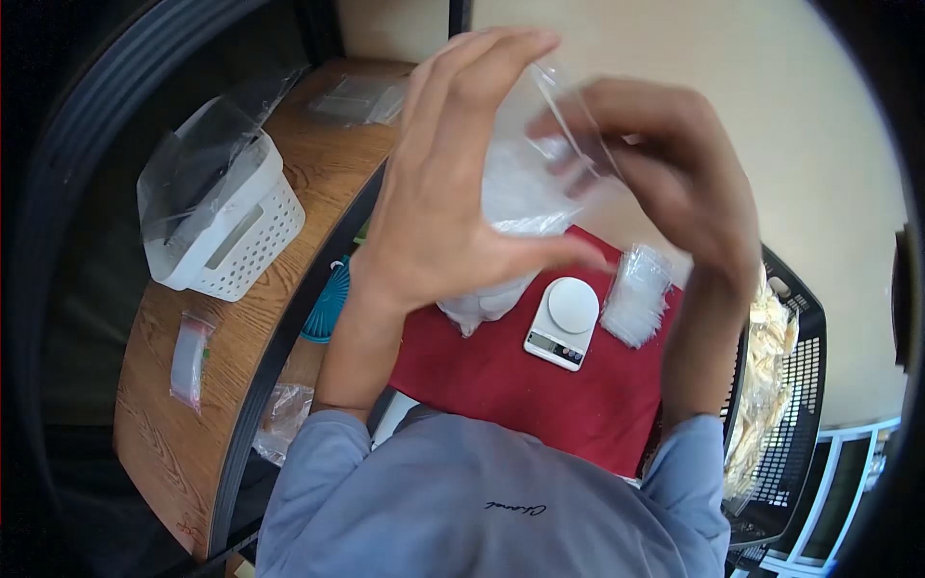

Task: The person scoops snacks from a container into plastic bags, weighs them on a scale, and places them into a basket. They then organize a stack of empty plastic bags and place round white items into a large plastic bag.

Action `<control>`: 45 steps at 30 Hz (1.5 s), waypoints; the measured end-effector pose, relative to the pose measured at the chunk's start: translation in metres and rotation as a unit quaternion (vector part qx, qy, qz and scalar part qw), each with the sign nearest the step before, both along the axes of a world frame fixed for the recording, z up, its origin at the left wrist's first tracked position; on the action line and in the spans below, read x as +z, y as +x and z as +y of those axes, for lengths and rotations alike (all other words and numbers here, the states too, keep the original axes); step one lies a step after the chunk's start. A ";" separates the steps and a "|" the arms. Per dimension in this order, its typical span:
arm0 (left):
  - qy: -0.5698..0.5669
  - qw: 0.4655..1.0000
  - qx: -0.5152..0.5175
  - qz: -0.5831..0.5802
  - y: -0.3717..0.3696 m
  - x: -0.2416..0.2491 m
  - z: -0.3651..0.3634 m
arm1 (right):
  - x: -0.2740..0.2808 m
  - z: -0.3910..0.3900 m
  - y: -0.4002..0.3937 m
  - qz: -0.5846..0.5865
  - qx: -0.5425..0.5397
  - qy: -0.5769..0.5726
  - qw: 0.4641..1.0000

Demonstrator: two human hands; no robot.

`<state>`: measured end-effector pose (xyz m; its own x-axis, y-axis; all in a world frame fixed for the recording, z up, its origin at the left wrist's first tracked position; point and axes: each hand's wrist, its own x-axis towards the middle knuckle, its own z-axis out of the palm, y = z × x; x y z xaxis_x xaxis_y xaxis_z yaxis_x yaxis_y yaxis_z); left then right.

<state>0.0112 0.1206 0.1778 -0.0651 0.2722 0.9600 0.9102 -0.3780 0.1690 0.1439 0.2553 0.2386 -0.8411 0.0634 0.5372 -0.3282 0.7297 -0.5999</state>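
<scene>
A clear plastic zip bag (568,125) is held up in front of me between my two hands. My left hand (448,183) is open, its thumb spread wide from the fingers, and its fingertips come close to the bag's upper edge. On the other side, my right hand (674,169) is curled with its fingers bent at the bag; motion blurs it. Behind the hands is a large clear bag (525,188) with whitish contents, partly hidden. Below them a white digital kitchen scale (564,323) stands on a red cloth (482,376), beside a stack of clear plastic bags (638,294).
To the left, a wooden shelf (332,159) carries a white perforated basket (251,241) with clear plastic in it and a packet of small bags (192,361). A teal item (330,303) sits beneath its edge. On the right stands a black crate (805,385) of pale, bagged strips (766,385).
</scene>
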 end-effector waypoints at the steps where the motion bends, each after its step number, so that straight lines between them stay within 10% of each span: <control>1: -0.086 0.994 0.062 0.025 -0.003 0.004 -0.002 | -0.002 0.004 -0.015 -0.026 0.012 -0.027 0.999; 10: -0.092 0.989 0.098 -0.067 -0.045 -0.039 0.030 | -0.018 0.021 -0.084 -0.117 -0.073 0.115 0.984; 29: -0.087 0.984 0.087 -0.129 -0.072 -0.039 0.051 | -0.033 0.053 -0.100 -0.226 -0.011 -0.120 0.967; 32: -0.057 0.959 0.025 -0.276 -0.087 -0.050 0.044 | -0.054 0.069 -0.102 -0.092 -0.013 -0.265 0.960; 34: -0.046 0.959 0.011 -0.281 -0.091 -0.052 0.036 | -0.075 0.085 -0.105 -0.070 -0.059 0.084 0.992; 38: -0.027 0.947 -0.067 -0.314 -0.091 -0.056 0.029 | -0.110 0.068 -0.094 -0.236 -0.108 0.261 0.930; 45: -0.165 0.931 -0.091 -0.313 -0.081 -0.074 0.034 | -0.134 0.060 -0.090 -0.276 -0.172 0.282 0.903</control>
<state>-0.0698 0.1549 0.1037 -0.5086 0.6061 0.6115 0.5202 -0.3496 0.7792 0.0544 0.3151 0.1046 -0.9729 0.2199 0.0711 0.2120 0.9717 -0.1040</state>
